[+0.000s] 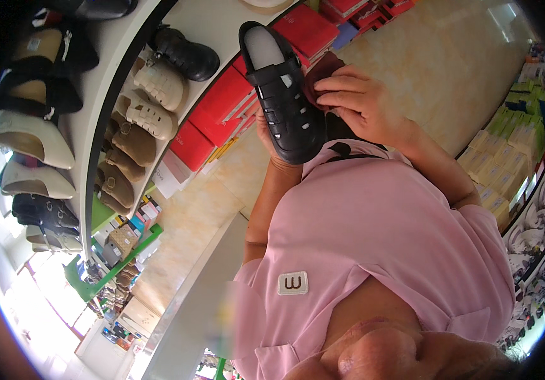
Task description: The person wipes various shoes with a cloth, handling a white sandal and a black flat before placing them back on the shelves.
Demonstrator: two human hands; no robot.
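A black strapped clog (pixel 289 111) with cut-out slots, a heel strap and a pale insole is held upper side towards the camera, toe towards my chest. My left hand (pixel 265 130) grips it from its left side and is mostly hidden behind it. On the clog's other side, my right hand (pixel 353 102) has its fingers bent on a dark maroon cloth (pixel 322 73), which lies close against the shoe's edge. The palm side of my right hand is hidden.
On the left, a white curved shelf (pixel 111 61) carries dark and cream shoes; a lower one bears black, cream and brown pairs. Red shoe boxes (pixel 222 102) are stacked beneath. Light boxes (pixel 500 161) stand on the right. A green plastic frame (pixel 125 261) is at lower left.
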